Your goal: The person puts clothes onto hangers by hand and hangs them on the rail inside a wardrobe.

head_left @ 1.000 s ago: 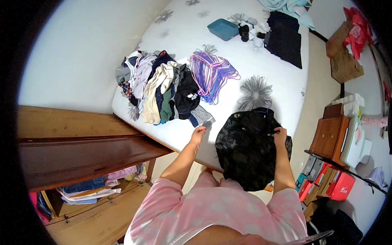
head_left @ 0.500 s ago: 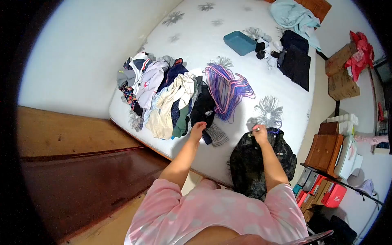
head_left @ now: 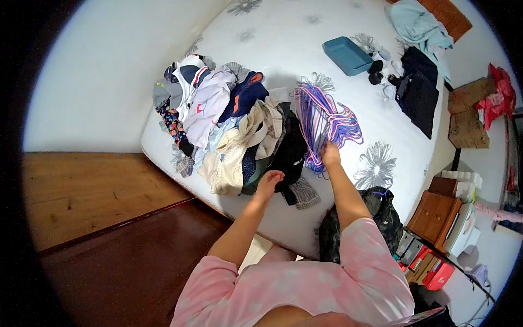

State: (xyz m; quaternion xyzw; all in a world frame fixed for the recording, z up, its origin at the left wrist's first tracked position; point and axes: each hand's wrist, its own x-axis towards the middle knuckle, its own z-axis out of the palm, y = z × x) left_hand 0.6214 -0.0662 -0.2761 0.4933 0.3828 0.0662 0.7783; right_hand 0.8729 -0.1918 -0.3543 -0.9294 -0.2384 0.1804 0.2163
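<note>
My right hand (head_left: 330,155) is at the near end of a bundle of purple, blue and pink clothes hangers (head_left: 321,117), its fingers bent round a hanger there. How many hangers it grips does not show. My left hand (head_left: 268,185) is over the bed's near edge with fingers loosely bent and apart, holding nothing, beside a black garment (head_left: 289,150) and a checked cloth (head_left: 305,194). On my right, partly behind my forearm, lies a dark camouflage jacket (head_left: 389,212) with a purple hanger hook (head_left: 385,192) at its collar.
A heap of mixed clothes (head_left: 207,103) covers the bed's left side. Farther back are a teal bin (head_left: 347,56), rolled socks (head_left: 381,73), folded black clothes (head_left: 418,92) and a pale blue cloth (head_left: 417,24). Cardboard boxes (head_left: 468,128) and a wooden cabinet (head_left: 433,215) stand right of the bed.
My right hand has left the camouflage jacket's collar and moved forward and left to the hangers. My left hand stays near the black garment. The view has shifted slightly.
</note>
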